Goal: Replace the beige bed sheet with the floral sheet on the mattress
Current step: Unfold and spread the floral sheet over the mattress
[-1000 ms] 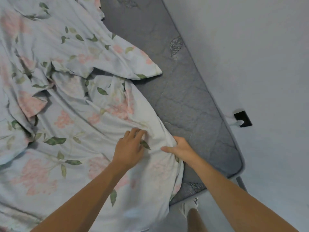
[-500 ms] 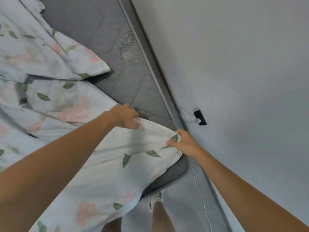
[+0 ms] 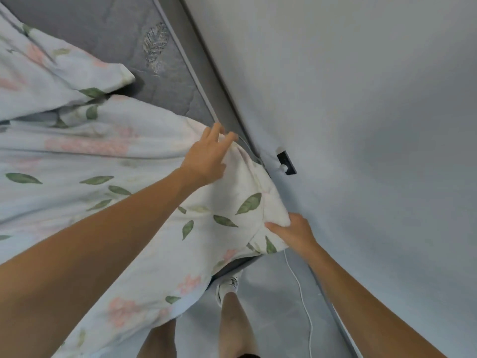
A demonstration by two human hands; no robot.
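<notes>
Sheet [image 3: 108, 192]: floral, lying crumpled across left and centre, draping over the mattress [image 3: 124, 29] corner.
Left hand [image 3: 206, 158]: fingers spread, pressing sheet at centre.
Right hand [image 3: 294, 232]: fingers pinching the sheet corner, right of centre, beside the wall [image 3: 361, 99].

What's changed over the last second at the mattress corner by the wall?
The floral sheet was dragged right, over the mattress corner, which now lies covered. The left hand moved toward the wall edge and opened flat on the fabric; half a second ago it gripped it. The right hand still pinches the sheet corner. Far mattress remains bare.
</notes>
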